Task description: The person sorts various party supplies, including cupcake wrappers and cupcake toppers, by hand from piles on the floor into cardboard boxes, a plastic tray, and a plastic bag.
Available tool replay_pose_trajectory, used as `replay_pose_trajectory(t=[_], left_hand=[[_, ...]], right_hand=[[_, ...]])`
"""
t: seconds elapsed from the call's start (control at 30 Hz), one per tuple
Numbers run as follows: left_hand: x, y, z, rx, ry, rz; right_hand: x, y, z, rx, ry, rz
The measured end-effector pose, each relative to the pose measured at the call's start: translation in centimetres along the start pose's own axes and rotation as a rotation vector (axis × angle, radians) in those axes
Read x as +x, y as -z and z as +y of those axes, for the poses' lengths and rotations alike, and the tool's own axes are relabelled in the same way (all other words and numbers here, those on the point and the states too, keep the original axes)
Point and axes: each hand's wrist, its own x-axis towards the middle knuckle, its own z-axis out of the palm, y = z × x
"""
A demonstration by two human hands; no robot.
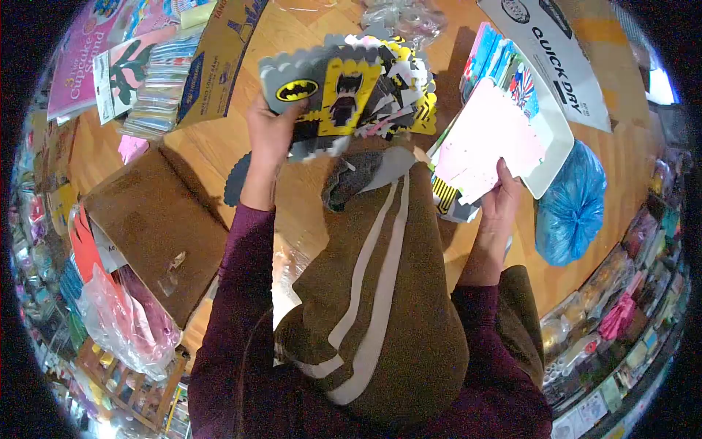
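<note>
Brown ribbed trouser leg (380, 293) beneath scalloped card cutouts (351, 91).

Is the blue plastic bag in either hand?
No. The blue plastic bag lies on the wooden floor, beside the right hand, which holds pink-white cards.

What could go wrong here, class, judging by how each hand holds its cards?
1. The left hand grips a fanned bundle of grey and yellow bat-logo paper cut-outs by one corner; loose pieces might slide out.
2. The right hand pinches the pale pink card sheets at their lower edge, so they could bend or drop onto the wooden floor.
</note>
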Motion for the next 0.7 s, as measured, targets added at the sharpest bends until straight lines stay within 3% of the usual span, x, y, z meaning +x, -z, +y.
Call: replay_pose_trajectory(t=[0.03,0.1,0.17,0.23,0.3,0.37,0.4,0.53,0.63,0.7], left_hand=[[0.1,-0.1,0.2,0.0,0.0,0.003],[0.4,-0.4,0.4,-0.316,0.247,-0.038],[0.4,-2.0,0.2,-0.401,0.272,-0.067],[0.2,-3.9,0.3,-0.622,0.396,-0.162],[0.0,-5.5,0.4,-0.685,0.378,-0.188],[0.2,-6.3,0.2,-0.705,0.495,-0.128],[0.0,-6.3,0.0,-0.468,0.349,-0.198],[-0.4,-8.5,1.5,-0.834,0.536,-0.211],[-1.2,-9.7,1.9,-0.693,0.432,-0.252],[-1.5,-10.7,1.6,-0.675,0.339,-0.32]], right_hand=[[-0.1,-0.6,-0.1,0.067,-0.038,-0.042],[-0.5,-3.1,-0.3,0.134,-0.075,-0.085],[-0.7,-7.3,-0.2,0.048,-0.079,-0.204],[-0.6,-10.5,0.2,-0.358,-0.075,-0.304],[-0.1,-12.6,1.3,-0.392,-0.104,-0.316],[0.6,-13.2,1.6,-0.425,-0.135,-0.336],[0.9,-13.0,1.8,-0.444,-0.079,-0.302],[1.3,-11.9,2.4,-0.523,0.035,-0.31],[1.5,-11.2,2.1,-0.597,0.125,-0.331],[1.2,-11.1,0.7,-0.561,0.059,-0.313]])
